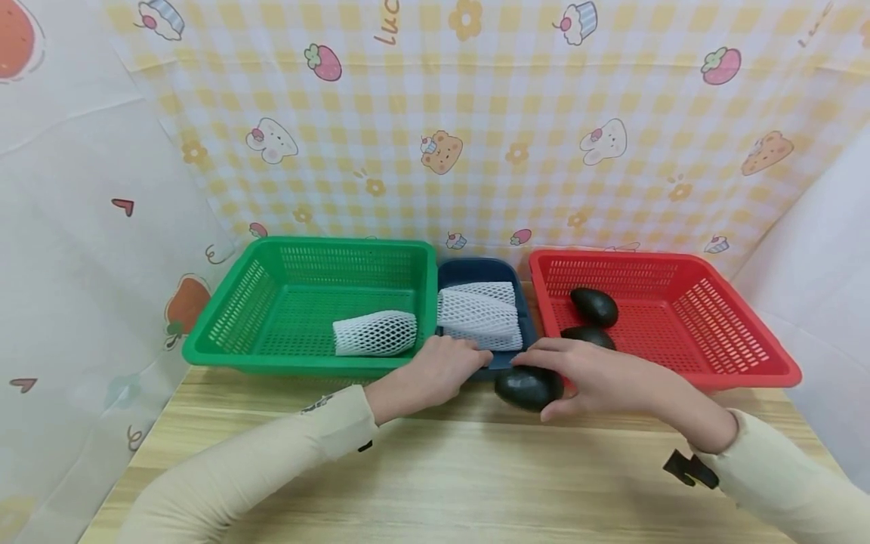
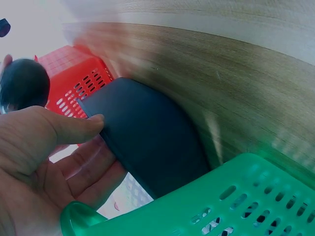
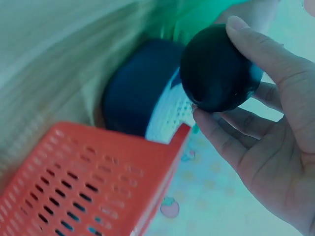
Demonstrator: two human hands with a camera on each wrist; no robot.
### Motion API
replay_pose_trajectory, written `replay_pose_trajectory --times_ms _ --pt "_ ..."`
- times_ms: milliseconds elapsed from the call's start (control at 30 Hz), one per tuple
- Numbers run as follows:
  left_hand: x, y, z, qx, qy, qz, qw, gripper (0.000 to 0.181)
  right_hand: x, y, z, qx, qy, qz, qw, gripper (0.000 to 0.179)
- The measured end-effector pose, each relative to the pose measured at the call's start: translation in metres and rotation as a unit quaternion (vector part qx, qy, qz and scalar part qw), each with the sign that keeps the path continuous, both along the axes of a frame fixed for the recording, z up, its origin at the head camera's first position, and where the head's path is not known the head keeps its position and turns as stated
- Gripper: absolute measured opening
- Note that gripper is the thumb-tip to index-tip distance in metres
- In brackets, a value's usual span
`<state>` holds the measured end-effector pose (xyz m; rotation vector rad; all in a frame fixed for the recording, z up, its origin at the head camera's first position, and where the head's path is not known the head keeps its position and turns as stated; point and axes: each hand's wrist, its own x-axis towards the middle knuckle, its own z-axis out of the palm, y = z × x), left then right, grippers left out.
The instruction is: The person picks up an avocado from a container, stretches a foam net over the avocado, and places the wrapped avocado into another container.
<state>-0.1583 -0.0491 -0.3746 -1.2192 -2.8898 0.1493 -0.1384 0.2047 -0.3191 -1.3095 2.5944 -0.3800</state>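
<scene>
a curtained-off workspace, judging by the printed cloth [image 1: 381, 98] around a wood-grain table [image 1: 476, 476].

The tabletop [image 1: 469, 468] is pale wood with streaked grain, stretching out in front of the dark blue bin [image 1: 478, 264], which stands on it. Just to the left of the bin sits a wider green basket [image 1: 319, 301]; to its right, across a narrow strip of wood, sits a red basket [image 1: 652, 329], likewise wider and pierced with slots.

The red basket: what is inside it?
Two dark fruits: the farther one shows whole; the right hand partly covers the nearer one. Anything wholly behind that hand can't be seen.
</scene>
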Motion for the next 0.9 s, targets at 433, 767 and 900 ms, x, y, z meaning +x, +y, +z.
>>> replay_pose_trajectory --times_ms 433,767,900 --pt "0.0 0.0 -0.001 -0.012 0.001 0.0 0.9999 0.031 0.004 -0.016 -0.036 0.044 -0.071 0.016 0.9964 0.069" --pt "0.002 0.001 0.001 -0.009 0.002 -0.003 1.0 0.03 0.009 -0.02 -0.052 0.059 -0.079 0.025 0.9948 0.066" --pt "0.001 0.0 0.001 -0.009 -0.003 0.001 1.0 0.032 0.009 -0.021 -0.054 0.062 -0.068 0.023 0.9955 0.065"
